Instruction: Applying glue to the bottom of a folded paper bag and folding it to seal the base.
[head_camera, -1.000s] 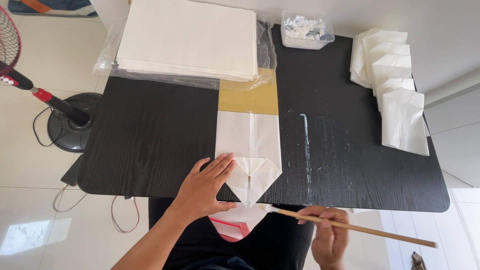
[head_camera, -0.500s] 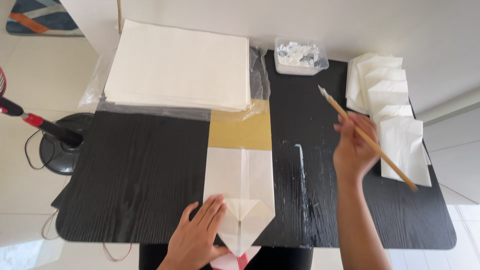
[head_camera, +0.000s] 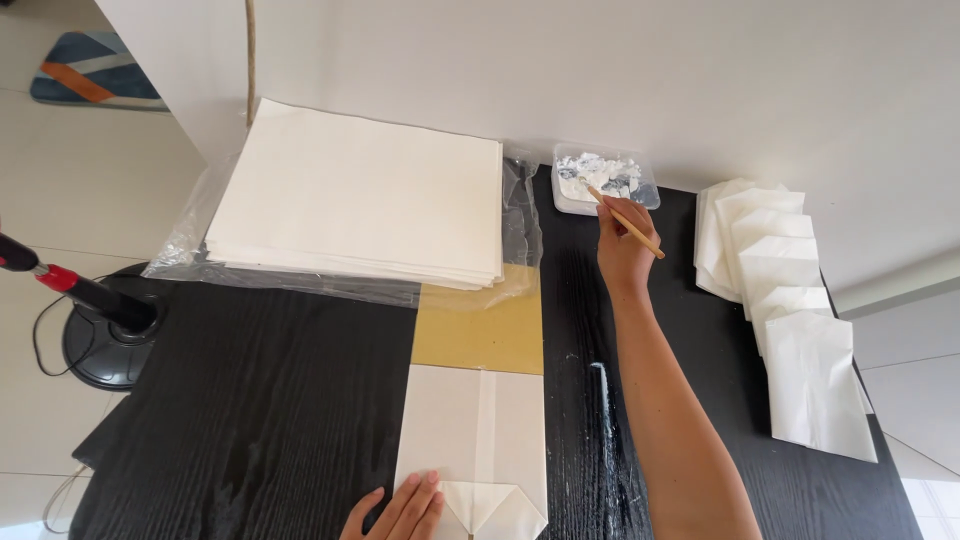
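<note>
Spanning most of the view, the black wood-grain table (head_camera: 250, 400) shows its widest bare stretch on the left, between its left edge and the folded sheet. At the far edge a thick stack of white paper sheets (head_camera: 360, 195) lies on clear plastic wrap that juts out beyond it on the left and right. Just in front of the stack sits a flat tan cardboard piece (head_camera: 480, 325), and touching its near edge is a white folded paper bag (head_camera: 475, 430) with a pointed flap at the bottom. Along the right edge a row of overlapping finished white paper bags (head_camera: 790, 300) runs front to back, well apart from the arm. A streak of white paste (head_camera: 600, 400) marks the bare strip right of the bag. The right hand (head_camera: 625, 250) pinches a thin wooden brush stick (head_camera: 622, 218), its tip in the small clear plastic tub of white paste (head_camera: 603, 180) at the far edge. The left hand (head_camera: 400, 510), fingers seemingly spread flat, presses the bag's near corner, partly cut off by the frame. A black fan base (head_camera: 105, 345) stands on the floor left.
</note>
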